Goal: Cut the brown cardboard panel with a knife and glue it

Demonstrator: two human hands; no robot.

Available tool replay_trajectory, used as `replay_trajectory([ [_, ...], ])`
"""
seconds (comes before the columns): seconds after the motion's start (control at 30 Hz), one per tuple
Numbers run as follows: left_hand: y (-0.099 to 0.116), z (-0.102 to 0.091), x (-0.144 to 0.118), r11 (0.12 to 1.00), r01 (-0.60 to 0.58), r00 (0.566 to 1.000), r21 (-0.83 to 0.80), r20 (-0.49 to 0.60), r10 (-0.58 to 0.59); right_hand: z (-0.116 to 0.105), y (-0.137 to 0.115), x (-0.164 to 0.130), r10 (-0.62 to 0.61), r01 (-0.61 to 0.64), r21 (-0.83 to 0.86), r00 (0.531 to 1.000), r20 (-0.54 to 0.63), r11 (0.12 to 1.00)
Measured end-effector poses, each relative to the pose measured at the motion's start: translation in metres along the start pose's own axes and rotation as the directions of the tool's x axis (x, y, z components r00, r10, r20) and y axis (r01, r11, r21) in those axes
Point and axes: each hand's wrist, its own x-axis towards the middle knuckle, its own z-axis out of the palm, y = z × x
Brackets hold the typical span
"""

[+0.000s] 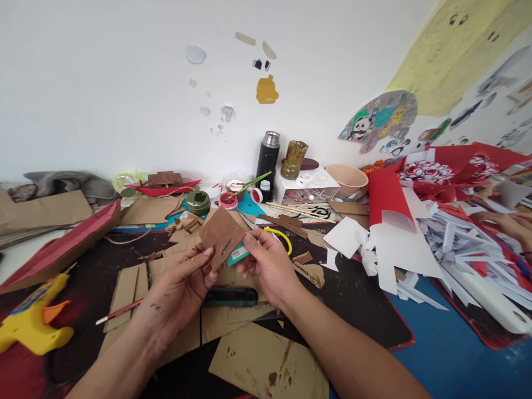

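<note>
— What's happening nearest us?
— The left hand (183,288) and right hand (266,260) both pinch a brown-painted cardboard piece (221,235) with slits, held above the black mat (353,293).
— Next?
— Probably slotting; steady alignment needed. Beyond lie paint pots (228,200).

This is a craft room or art workshop, with a worktable (453,354) buried under cardboard offcuts (257,360), cut white paper (399,249) and red paper (386,194). A yellow glue gun (33,324), a paintbrush (118,312), paint pots (228,200) and wooden sticks (297,211) lie among them. Paper cutouts and a panda collage (380,119) are stuck on the white wall (103,83)
</note>
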Motion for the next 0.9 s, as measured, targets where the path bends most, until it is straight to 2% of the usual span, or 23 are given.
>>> replay_trajectory([
  [0.1, 0.001, 0.000, -0.001, 1.000, 0.000, 1.000, 0.009, 0.011, 0.000, 0.002, 0.001, -0.001, 0.036, -0.036, -0.016, 0.999, 0.036, 0.999],
  [0.23, 0.003, 0.001, -0.002, 1.000, 0.004, 1.000, -0.027, 0.003, -0.004, 0.001, -0.004, -0.001, -0.015, 0.015, 0.005, 1.000, -0.023, 1.000],
  [0.5, 0.003, -0.004, 0.001, 0.993, 0.109, 0.994, -0.050, 0.027, -0.108, 0.000, -0.008, 0.001, -0.036, 0.037, 0.052, 0.999, -0.029, 0.998],
  [0.7, -0.001, -0.010, 0.003, 0.992, 0.126, 0.991, 0.023, 0.041, -0.127, 0.000, -0.007, 0.004, -0.034, 0.034, 0.059, 0.999, -0.005, 0.998],
  [0.8, -0.001, -0.010, 0.003, 0.993, 0.092, 0.994, 0.079, 0.049, -0.096, 0.002, -0.004, 0.004, 0.007, -0.007, 0.020, 1.000, 0.020, 1.000],
  [0.9, 0.001, -0.011, 0.006, 0.992, -0.031, 0.998, 0.123, 0.056, 0.024, 0.004, -0.002, 0.004, 0.045, -0.044, -0.023, 0.998, 0.046, 0.999],
])
